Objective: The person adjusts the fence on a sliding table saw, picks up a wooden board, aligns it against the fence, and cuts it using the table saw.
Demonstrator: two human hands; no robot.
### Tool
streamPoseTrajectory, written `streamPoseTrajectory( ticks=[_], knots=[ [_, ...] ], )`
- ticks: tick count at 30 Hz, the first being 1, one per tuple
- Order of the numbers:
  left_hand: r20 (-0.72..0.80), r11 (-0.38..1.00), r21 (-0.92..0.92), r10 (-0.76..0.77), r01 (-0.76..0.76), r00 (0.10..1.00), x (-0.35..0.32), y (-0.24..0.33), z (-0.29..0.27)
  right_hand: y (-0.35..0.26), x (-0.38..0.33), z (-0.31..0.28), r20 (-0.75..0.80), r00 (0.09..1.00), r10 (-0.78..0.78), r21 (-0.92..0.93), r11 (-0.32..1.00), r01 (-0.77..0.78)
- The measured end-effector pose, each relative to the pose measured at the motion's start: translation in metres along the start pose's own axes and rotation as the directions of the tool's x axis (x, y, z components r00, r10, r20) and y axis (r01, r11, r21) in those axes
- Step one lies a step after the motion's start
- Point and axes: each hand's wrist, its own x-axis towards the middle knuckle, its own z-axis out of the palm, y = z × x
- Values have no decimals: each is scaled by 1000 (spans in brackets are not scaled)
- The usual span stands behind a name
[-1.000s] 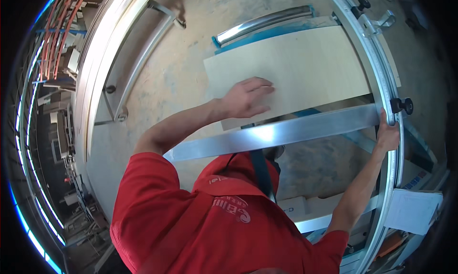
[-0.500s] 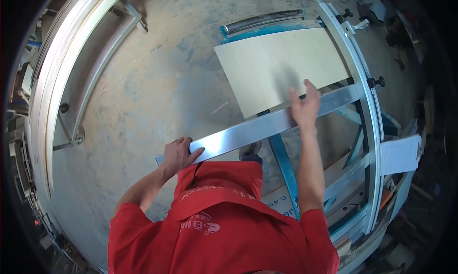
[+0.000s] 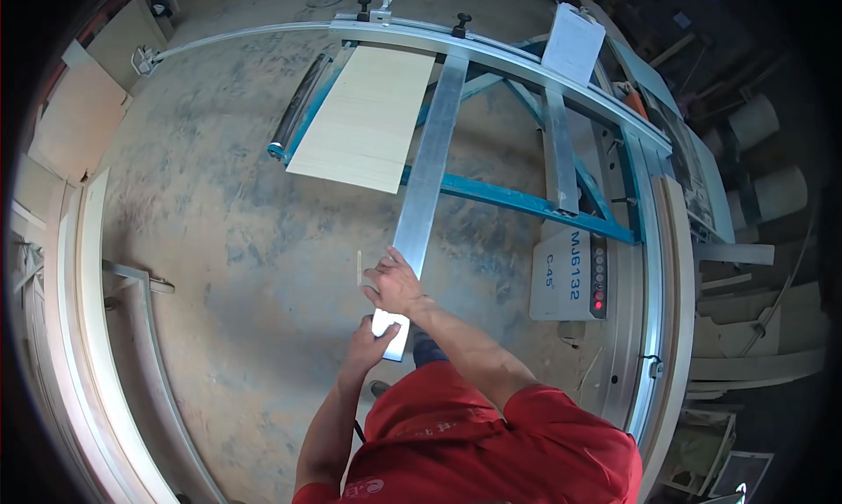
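Note:
A long flat aluminium bar (image 3: 430, 171) runs away from me across a blue steel frame (image 3: 517, 201) to a curved aluminium rail (image 3: 526, 65). My left hand (image 3: 373, 342) grips the bar's near end from the left side. My right hand (image 3: 395, 285) lies just beyond it on top of the bar, fingers curled over its left edge. A pale wooden panel (image 3: 364, 118) lies flat on the frame to the left of the bar, its right edge against the bar.
A white control box (image 3: 574, 271) with a column of buttons sits at the right under the frame. A white sheet (image 3: 574, 43) stands on the far rail. Wooden boards (image 3: 79, 118) lean at the left, offcuts (image 3: 754, 364) lie at the right, on a dusty concrete floor (image 3: 228, 241).
The view has swung round, so the bar now points away from me instead of lying across. Both hands have come together at the bar's near end; before, they were spread along it.

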Motion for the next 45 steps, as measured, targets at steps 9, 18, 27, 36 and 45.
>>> streamPoseTrajectory(
  ticks=[9, 18, 27, 36, 45],
  knots=[
    [126, 998, 47, -49, 43, 991, -33, 31, 99, 44, -82, -36, -71, 997, -25, -53, 998, 22],
    [423, 991, 78, 70, -113, 903, 45, 3, -2, 39, -73, -40, -54, 998, 16, -77, 997, -20],
    [-62, 642, -721, -436, 262, 898, 307, 63, -194, 30, -57, -43, -18, 991, 132, -33, 991, -133],
    [187, 469, -752, -521, 463, 833, 360, 83, -202, -8, 18, -19, -93, 770, 631, -14, 773, -634],
    [497, 271, -677, -518, 684, 696, 395, 102, -207, 66, 164, -52, -365, 572, 734, 191, 661, -726]
  ],
)
